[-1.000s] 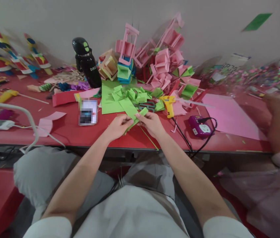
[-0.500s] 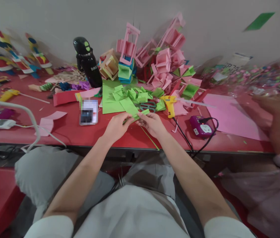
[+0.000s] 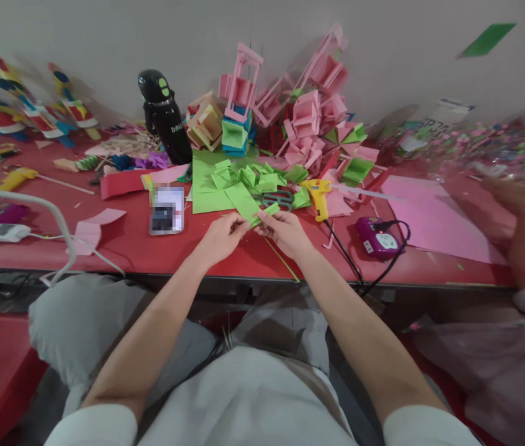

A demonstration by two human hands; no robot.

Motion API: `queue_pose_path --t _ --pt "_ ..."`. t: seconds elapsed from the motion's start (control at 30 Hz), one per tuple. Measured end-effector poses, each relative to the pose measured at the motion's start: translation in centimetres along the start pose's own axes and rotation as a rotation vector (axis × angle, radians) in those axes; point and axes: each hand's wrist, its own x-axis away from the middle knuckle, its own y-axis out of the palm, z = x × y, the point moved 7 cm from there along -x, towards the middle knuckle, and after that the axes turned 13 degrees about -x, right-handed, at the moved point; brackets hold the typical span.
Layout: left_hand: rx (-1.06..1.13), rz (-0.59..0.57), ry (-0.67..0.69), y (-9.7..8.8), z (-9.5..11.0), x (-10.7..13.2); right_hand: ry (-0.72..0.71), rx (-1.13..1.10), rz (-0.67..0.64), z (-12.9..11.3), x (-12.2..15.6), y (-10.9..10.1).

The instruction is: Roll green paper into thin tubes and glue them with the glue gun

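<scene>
Pinches the folded green strip (image 3: pixel 271 210) at frame centre with left hand (image 3: pixel 225 235) and right hand (image 3: pixel 287 232), apparently to hold its layers together, hard to make out exactly; has the yellow glue gun (image 3: pixel 319 202) lying just right of centre, presumably for easy reach.

Grey wall (image 3: pixel 104 37) behind red table (image 3: pixel 173 251)

1 blk bottle (image 3: pixel 169 127) nr gray wall (image 3: pixel 104 43), bird figs (image 3: pixel 43 118) L

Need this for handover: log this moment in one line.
left hand: holds green paper | right hand: holds green paper | nearer glue gun: unheld
</scene>
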Motion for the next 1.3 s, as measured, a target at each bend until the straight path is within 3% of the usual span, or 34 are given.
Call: queue_pose_path --t 0.43,0.8,0.97,1.13,1.3 --pt "-0.147 0.007 0.182 -1.6 0.5 0.0 -0.007 0.009 -0.028 -0.1 0.3 0.6" --pt "-0.058 0.048 0.117 -2.2 0.1 0.1 0.014 0.000 -0.035 -0.4 0.6 0.8" --pt "0.079 -0.025 0.003 -1.9 -1.1 -0.2 0.017 -0.005 -0.016 -0.4 0.6 0.7" --pt "0.352 -0.192 -0.146 -0.8 -2.3 -0.1 0.007 -0.009 -0.027 -0.5 0.6 0.8" --pt "0.457 -0.309 -0.169 -0.3 -2.0 0.3 -0.003 -0.006 -0.040 -0.6 0.6 0.8"
